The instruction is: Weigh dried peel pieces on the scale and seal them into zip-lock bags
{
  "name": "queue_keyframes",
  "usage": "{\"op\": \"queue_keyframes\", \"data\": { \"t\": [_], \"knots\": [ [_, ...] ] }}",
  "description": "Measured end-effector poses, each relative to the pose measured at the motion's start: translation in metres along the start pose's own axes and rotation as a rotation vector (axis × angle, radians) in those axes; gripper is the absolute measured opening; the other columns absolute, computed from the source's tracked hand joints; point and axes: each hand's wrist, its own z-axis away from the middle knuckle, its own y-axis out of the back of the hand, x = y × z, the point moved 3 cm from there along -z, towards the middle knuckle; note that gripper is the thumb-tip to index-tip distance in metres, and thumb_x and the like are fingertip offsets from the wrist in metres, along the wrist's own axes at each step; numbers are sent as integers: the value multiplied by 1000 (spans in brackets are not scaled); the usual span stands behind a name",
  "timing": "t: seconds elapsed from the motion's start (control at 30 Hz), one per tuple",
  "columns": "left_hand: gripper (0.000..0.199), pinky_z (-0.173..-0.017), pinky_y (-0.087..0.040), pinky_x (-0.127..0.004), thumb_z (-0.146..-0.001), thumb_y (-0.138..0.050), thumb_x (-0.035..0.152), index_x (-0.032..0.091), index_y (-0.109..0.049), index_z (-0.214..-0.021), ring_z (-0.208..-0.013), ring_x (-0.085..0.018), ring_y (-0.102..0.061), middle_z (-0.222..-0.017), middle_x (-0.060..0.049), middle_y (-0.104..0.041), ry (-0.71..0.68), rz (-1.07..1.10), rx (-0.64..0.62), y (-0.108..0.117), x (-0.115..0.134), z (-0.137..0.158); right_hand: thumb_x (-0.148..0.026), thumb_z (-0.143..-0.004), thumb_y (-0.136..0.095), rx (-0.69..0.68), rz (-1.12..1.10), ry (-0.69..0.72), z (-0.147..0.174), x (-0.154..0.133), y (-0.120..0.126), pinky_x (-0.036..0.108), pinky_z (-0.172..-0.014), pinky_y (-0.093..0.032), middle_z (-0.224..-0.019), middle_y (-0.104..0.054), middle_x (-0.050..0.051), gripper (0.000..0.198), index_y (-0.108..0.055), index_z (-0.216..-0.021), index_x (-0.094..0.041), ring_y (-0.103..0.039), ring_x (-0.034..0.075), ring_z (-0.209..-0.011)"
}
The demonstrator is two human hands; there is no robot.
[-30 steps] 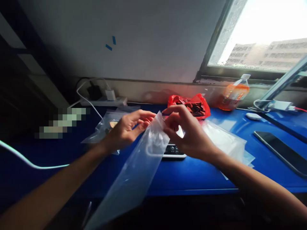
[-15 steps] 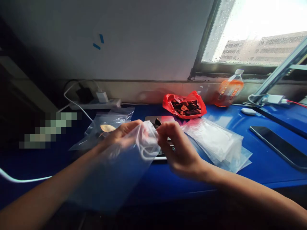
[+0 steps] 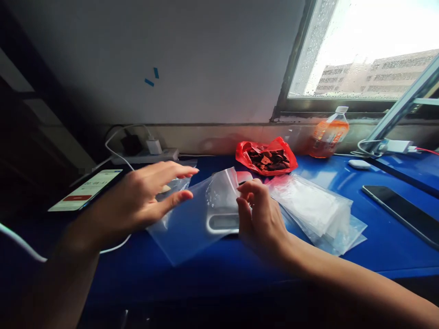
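Observation:
My right hand is closed, thumb and fingers pinching the right edge of a clear plastic bag. The bag hangs flat and tilted, and looks empty. My left hand is open, thumb and fingers apart, just left of the bag's upper part and not holding it. Behind the bag lies a pale device like a small scale, mostly seen through the plastic. Farther back, a red plastic bag stands open with dark dried pieces inside. A pile of clear bags lies right of my right hand.
On the blue table lie a dark phone and a white case at right. An orange drink bottle stands by the window. A lit phone, a power strip and white cables are at left.
My left hand has let go of the clear bag and moved left, its fingers spreading. The bag has flattened out, still pinched in my right hand. The view has shifted slightly.

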Motion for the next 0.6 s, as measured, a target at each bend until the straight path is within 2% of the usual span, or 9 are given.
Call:
{"op": "queue_keyframes", "data": {
  "t": [0.07,0.1,0.23,0.3,0.37,0.43,0.5,0.53,0.6],
  "knots": [
    [38,-96,-48,-36,-94,-54,53,32,-61,-125,-111,-24,-64,-123,0,-68,-37,-95,154,1,7,1,-13,-93,-39,-2,-15,-10,1,1,-1,35,-56,-44,-84,-53,4,38,-30,-123,-33,-54,19,-64],
    [36,-93,-49,-36,-96,-52,51,29,-62,-123,-106,-24,-66,-119,-1,-69,-60,-124,190,-1,9,1,-13,-94,-39,-13,-40,-30,1,2,-2,36,-57,-45,-86,-53,4,38,-32,-126,-33,-56,19,-66],
    [28,-75,-50,-36,-99,-44,37,22,-69,-102,-79,-21,-67,-87,-3,-73,-157,-239,174,-19,12,-6,-19,-93,-44,-64,-301,-238,2,5,-5,35,-63,-51,-89,-58,4,37,-41,-128,-28,-62,17,-69],
    [25,-72,-50,-35,-100,-45,30,21,-68,-94,-74,-20,-65,-78,-2,-70,-207,-255,239,-25,12,-8,-23,-91,-50,-125,-477,-387,1,5,-6,32,-63,-53,-86,-60,3,27,-50,-118,-25,-64,16,-71],
    [18,-72,-49,-34,-98,-49,25,20,-66,-95,-74,-19,-64,-81,-3,-70,-258,-258,334,-27,10,-7,-28,-89,-56,-197,-600,-496,-1,3,-4,28,-62,-53,-85,-63,4,12,-57,-99,-21,-65,15,-74],
    [13,-74,-48,-35,-97,-52,20,20,-65,-99,-77,-19,-65,-85,-3,-70,-301,-274,376,-30,10,-6,-31,-88,-60,-247,-674,-510,-2,0,-1,26,-66,-55,-89,-65,6,13,-59,-90,-18,-65,15,-79],
    [14,-79,-48,-37,-95,-54,17,20,-64,-103,-83,-21,-66,-90,-4,-71,-331,-310,390,-34,12,-5,-31,-88,-61,-298,-725,-447,-4,-2,2,28,-71,-57,-98,-66,7,20,-63,-104,-19,-65,16,-87],
    [16,-83,-48,-38,-94,-54,16,20,-64,-106,-87,-22,-66,-95,-5,-71,-337,-326,414,-35,13,-4,-30,-88,-63,-338,-737,-405,-4,-3,3,30,-75,-58,-106,-66,8,31,-62,-117,-21,-65,17,-93],
    [26,-92,-47,-42,-94,-54,18,19,-61,-118,-100,-26,-65,-110,-10,-68,-341,-333,463,-38,18,-2,-31,-85,-67,-440,-757,-331,-4,-4,5,36,-82,-58,-124,-61,11,58,-49,-140,-26,-63,21,-105]
  ]
}}
